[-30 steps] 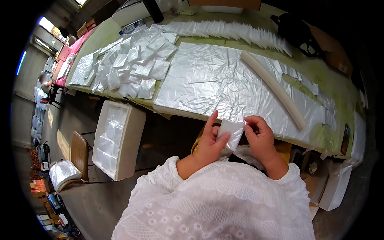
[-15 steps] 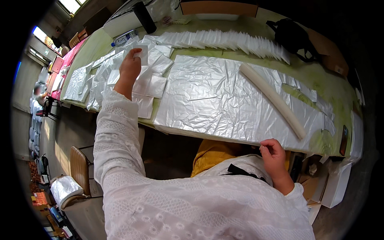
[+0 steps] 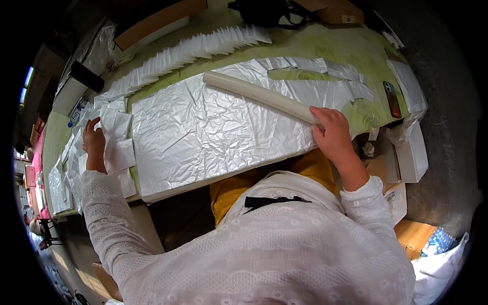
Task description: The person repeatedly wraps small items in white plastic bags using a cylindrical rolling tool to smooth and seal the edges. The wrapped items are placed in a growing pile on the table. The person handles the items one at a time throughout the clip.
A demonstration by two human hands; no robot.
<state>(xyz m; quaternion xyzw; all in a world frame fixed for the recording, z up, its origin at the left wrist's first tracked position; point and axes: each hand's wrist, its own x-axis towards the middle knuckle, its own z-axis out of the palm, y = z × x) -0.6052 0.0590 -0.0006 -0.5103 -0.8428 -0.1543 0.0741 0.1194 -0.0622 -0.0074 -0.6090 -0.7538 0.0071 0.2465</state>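
My right hand (image 3: 333,131) is closed around the near right end of a long off-white tube (image 3: 259,95), which lies slantwise across a flat pile of shiny white plastic sheets (image 3: 203,137). The sheets have cut-out openings at their right end. On the left, my left hand (image 3: 94,145) has its fingers apart and appears to hold nothing. It is over or just beside a loose heap of small folded plastic packets (image 3: 118,155); whether it touches them I cannot tell.
A long row of overlapping folded white packets (image 3: 188,53) runs along the back of the green table (image 3: 325,43). A black cylinder (image 3: 86,76) and a water bottle (image 3: 77,112) are at the left. A phone (image 3: 391,99) lies right. Behind are a black bag (image 3: 267,11) and cardboard box (image 3: 333,11).
My right hand has moved up from the table's front edge and taken hold of the tube's end. My left hand has let go of a folded packet among the others. The view has turned right.
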